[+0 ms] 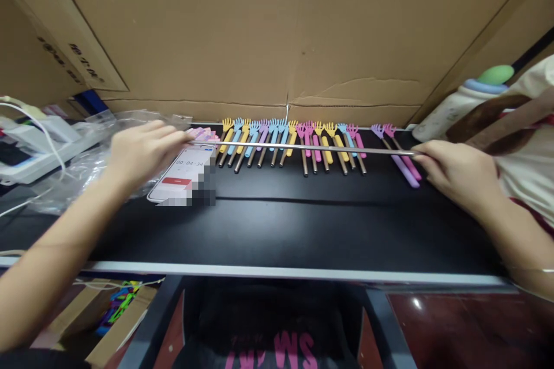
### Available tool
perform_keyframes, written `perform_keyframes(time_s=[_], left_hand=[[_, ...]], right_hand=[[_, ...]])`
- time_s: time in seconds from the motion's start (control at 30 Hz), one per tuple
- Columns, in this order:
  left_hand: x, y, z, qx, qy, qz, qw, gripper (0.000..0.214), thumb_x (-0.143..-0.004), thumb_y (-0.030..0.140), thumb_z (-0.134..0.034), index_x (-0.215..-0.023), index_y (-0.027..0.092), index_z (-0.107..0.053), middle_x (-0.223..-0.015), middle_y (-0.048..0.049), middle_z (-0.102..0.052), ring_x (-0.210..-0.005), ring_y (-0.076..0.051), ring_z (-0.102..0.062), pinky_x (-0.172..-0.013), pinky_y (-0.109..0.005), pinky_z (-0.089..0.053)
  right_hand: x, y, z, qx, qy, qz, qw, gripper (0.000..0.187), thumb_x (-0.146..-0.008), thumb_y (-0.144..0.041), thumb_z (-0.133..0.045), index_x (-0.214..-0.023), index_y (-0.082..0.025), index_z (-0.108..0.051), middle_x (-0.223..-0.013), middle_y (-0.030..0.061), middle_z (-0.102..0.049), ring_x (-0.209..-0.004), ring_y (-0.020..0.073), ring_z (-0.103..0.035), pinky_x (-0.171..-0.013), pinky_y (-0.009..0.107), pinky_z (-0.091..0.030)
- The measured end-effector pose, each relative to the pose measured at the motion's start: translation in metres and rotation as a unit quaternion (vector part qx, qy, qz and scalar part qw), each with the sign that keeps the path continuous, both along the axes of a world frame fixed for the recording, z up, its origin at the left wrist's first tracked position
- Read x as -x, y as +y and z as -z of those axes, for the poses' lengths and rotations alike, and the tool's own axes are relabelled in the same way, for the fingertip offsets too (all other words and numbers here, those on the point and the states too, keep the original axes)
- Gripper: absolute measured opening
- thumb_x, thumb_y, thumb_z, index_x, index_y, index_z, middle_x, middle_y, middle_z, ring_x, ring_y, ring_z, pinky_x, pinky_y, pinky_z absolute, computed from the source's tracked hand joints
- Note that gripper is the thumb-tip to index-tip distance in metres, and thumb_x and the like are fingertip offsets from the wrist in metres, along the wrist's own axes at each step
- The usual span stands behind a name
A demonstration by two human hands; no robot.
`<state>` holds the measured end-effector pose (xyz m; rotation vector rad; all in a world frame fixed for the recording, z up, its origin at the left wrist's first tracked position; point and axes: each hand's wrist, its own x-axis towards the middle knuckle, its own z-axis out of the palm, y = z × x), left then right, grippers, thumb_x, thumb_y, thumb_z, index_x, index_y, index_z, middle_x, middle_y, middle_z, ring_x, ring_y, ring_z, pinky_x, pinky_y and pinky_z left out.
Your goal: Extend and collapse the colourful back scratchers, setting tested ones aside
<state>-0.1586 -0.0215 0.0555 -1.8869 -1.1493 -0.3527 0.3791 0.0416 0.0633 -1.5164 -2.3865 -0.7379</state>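
A thin metal telescopic rod (320, 148) is stretched almost level across the view. My left hand (145, 147) is closed on its left end and my right hand (459, 176) on its right end; both ends are hidden in the fingers. Behind and below the rod, a row of claw-headed back scratchers (270, 135) lies on the black table (277, 230), with yellow, blue, purple and pink heads and sleeves. Two more, a purple back scratcher (400, 164) and a pink one (409, 158), lie apart near my right hand.
A phone (184, 173) showing a timer lies beside my left hand, near clear plastic bags (95, 150). White power strips (47, 147) with cables sit far left. A bottle (454, 106) and a person's sleeve (532, 144) are at right. Cardboard (277, 29) walls the back.
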Motion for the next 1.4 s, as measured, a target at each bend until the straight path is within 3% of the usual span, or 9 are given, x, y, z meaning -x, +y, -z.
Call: perform_keyframes(time_s=[0.33,0.47,0.57,0.77,0.9,1.07,1.23,1.4], left_hand=[[-0.122,0.0,0.008,0.035,-0.013,0.135,0.99,0.029,-0.096,0.029,-0.043,-0.075,0.021,-0.061,-0.064,-0.0001,-0.063,-0.063,-0.014,-0.058,-0.049,-0.027,-0.031],[-0.159,-0.002,0.008,0.045,-0.019,0.174,0.984,0.028,-0.096,0.024,-0.044,-0.073,0.02,-0.059,-0.06,0.0004,-0.058,-0.059,-0.013,-0.055,-0.047,-0.028,-0.029],[-0.165,-0.001,0.009,0.047,-0.029,0.173,0.983,0.027,-0.096,0.027,-0.045,-0.073,0.02,-0.058,-0.06,-0.0001,-0.058,-0.059,-0.014,-0.055,-0.047,-0.028,-0.028],[-0.158,-0.001,0.011,0.054,-0.026,0.174,0.983,0.027,-0.096,0.029,-0.045,-0.074,0.02,-0.058,-0.06,0.0012,-0.058,-0.058,-0.013,-0.054,-0.046,-0.028,-0.026],[-0.141,0.005,0.002,0.037,-0.002,0.167,0.985,0.031,-0.097,0.033,-0.043,-0.073,0.02,-0.058,-0.062,0.0008,-0.061,-0.06,-0.013,-0.055,-0.048,-0.028,-0.026],[-0.087,0.021,-0.011,0.044,0.011,0.094,0.995,0.037,-0.097,0.042,-0.039,-0.073,0.022,-0.061,-0.065,-0.002,-0.062,-0.063,-0.015,-0.055,-0.05,-0.028,-0.026],[-0.03,0.023,-0.012,0.024,0.029,0.02,0.999,0.034,-0.097,0.041,-0.039,-0.077,0.023,-0.06,-0.067,0.0011,-0.062,-0.064,-0.014,-0.053,-0.048,-0.026,-0.024],[0.0,0.016,-0.017,0.023,0.033,0.0,0.999,0.032,-0.097,0.04,-0.04,-0.075,0.022,-0.056,-0.067,0.0038,-0.062,-0.068,-0.011,-0.05,-0.046,-0.023,-0.021]], right_hand=[[0.108,-0.028,0.013,0.025,0.028,-0.167,0.985,0.039,-0.097,-0.041,-0.03,-0.084,-0.022,-0.061,-0.074,0.0022,-0.07,-0.064,0.0159,-0.063,-0.051,0.026,-0.03],[0.148,-0.044,0.018,0.034,0.006,-0.172,0.984,0.041,-0.099,-0.039,-0.025,-0.085,-0.024,-0.06,-0.069,0.0,-0.069,-0.056,0.0153,-0.06,-0.046,0.026,-0.023],[0.156,-0.048,0.017,0.033,0.002,-0.158,0.987,0.041,-0.099,-0.04,-0.024,-0.085,-0.025,-0.059,-0.069,0.0003,-0.069,-0.056,0.0148,-0.059,-0.046,0.026,-0.021],[0.151,-0.049,0.013,0.036,0.012,-0.174,0.984,0.041,-0.099,-0.041,-0.028,-0.084,-0.022,-0.061,-0.068,0.0005,-0.068,-0.057,0.0134,-0.059,-0.046,0.026,-0.02],[0.135,-0.04,0.01,-0.016,0.006,-0.169,0.986,0.045,-0.098,-0.045,-0.028,-0.082,-0.021,-0.062,-0.069,0.0015,-0.068,-0.057,0.0129,-0.058,-0.047,0.026,-0.019],[0.079,-0.013,0.004,-0.086,-0.036,-0.076,0.993,0.049,-0.097,-0.049,-0.028,-0.081,-0.018,-0.064,-0.072,0.0055,-0.069,-0.058,0.0143,-0.056,-0.048,0.026,-0.02],[0.011,0.006,0.003,-0.069,-0.082,0.024,0.994,0.042,-0.095,-0.045,-0.036,-0.088,-0.018,-0.066,-0.077,0.0077,-0.07,-0.067,0.0166,-0.058,-0.05,0.026,-0.025],[-0.03,0.01,0.005,-0.063,-0.101,0.055,0.991,0.031,-0.092,-0.039,-0.044,-0.092,-0.017,-0.065,-0.086,0.0103,-0.069,-0.078,0.0171,-0.058,-0.057,0.026,-0.031]])
